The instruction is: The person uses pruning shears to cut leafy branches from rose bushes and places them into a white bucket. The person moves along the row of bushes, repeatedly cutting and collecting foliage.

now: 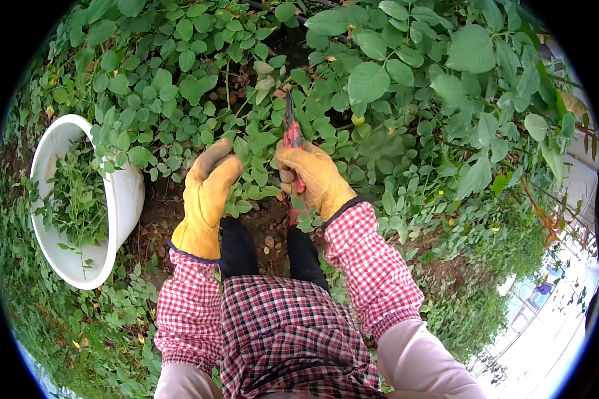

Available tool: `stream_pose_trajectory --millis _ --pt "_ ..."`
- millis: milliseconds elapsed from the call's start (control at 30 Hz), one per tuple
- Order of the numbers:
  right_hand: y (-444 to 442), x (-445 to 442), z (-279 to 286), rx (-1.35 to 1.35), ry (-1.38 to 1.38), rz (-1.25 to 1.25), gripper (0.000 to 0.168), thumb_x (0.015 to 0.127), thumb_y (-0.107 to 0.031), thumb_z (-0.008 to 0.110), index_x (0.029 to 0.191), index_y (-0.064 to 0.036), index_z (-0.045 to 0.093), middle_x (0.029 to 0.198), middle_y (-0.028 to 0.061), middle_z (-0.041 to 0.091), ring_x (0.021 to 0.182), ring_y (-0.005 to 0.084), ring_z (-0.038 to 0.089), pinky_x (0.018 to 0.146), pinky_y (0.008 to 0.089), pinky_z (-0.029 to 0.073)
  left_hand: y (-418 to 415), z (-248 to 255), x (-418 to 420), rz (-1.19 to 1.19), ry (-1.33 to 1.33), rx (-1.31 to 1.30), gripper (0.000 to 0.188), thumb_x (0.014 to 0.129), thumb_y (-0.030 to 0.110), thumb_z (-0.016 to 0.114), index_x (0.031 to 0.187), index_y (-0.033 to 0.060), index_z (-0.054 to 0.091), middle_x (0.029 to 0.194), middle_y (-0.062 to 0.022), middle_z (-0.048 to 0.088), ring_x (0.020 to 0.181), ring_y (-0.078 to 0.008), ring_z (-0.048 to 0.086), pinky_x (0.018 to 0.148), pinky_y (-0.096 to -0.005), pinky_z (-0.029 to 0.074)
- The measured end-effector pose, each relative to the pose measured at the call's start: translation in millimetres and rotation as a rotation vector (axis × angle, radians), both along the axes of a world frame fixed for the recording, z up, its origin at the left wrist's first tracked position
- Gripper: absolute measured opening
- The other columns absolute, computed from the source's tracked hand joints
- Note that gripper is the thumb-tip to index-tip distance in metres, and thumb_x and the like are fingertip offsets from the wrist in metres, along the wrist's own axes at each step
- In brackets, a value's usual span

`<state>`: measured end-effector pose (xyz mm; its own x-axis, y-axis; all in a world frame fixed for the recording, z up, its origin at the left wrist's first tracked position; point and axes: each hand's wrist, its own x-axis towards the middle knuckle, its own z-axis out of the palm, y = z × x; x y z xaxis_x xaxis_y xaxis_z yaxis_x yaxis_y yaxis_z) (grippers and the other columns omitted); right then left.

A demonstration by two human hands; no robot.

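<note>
Before me grows a dense rose-like shrub [259, 137] with green leaves. My right hand [315, 172], in a yellow leather work glove, grips red-handled pruning shears [293, 132]. Their dark blades point away from me among the leaves and look closed together. My left hand [207, 192], gloved the same way, is raised beside the foliage with its fingers bent. Nothing shows in it, but its palm side is partly hidden. Left of that hand a white plastic bucket [130, 199] is tilted, its mouth facing me, with cut leafy stems [80, 194] inside.
Larger leafy branches [399, 60] reach in from the upper right. Brown soil with dry leaves [269, 242] lies between my dark-clad legs [238, 247]. A checked apron [289, 324] covers my lap. A pale paved area [544, 319] shows at the right rim.
</note>
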<state>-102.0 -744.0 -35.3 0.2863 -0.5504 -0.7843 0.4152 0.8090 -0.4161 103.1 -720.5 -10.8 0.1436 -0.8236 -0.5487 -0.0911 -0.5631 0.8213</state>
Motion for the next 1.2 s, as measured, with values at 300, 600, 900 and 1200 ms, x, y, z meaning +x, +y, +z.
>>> stream_pose_trajectory --millis 300,600,900,1200 --pt "8 -97 13 -0.412 1.260 0.605 0.057 0.078 -0.035 0.073 0.118 0.003 0.059 0.105 0.0221 0.069 0.100 0.0378 0.067 0.086 0.0446 0.052 -115 35 -112 -0.450 -1.009 -1.068 0.070 0.070 0.030 0.086 0.131 0.0118 0.058 0.128 -0.0075 0.063 0.119 -0.0275 0.059 0.101 -0.0397 0.050" --pt "-11 -139 1 -0.820 1.578 0.716 0.043 0.079 -0.017 0.066 0.118 0.001 0.064 0.115 0.0226 0.066 0.102 0.0414 0.063 0.090 0.0460 0.051 -174 -44 -72 -0.979 -1.493 -0.468 0.028 0.097 0.030 0.054 0.112 0.0124 0.070 0.107 -0.0147 0.073 0.094 -0.0347 0.070 0.077 -0.0432 0.057" --pt "-28 -141 13 -1.035 1.748 0.704 0.036 0.082 -0.017 0.063 0.116 -0.005 0.065 0.102 0.0191 0.067 0.090 0.0394 0.064 0.080 0.0489 0.052 -149 -30 -75 -0.879 -1.291 -0.224 0.035 0.097 0.031 0.049 0.115 0.0079 0.068 0.109 -0.0199 0.070 0.098 -0.0417 0.067 0.085 -0.0486 0.055" --pt "-52 -131 5 -0.945 1.428 0.976 0.031 0.076 -0.024 0.063 0.099 -0.004 0.059 0.084 0.0240 0.067 0.084 0.0432 0.065 0.077 0.0508 0.051 -114 -38 -76 -0.967 -1.204 -0.289 0.032 0.099 0.028 0.047 0.111 0.0072 0.068 0.102 -0.0195 0.072 0.093 -0.0386 0.069 0.082 -0.0462 0.056"
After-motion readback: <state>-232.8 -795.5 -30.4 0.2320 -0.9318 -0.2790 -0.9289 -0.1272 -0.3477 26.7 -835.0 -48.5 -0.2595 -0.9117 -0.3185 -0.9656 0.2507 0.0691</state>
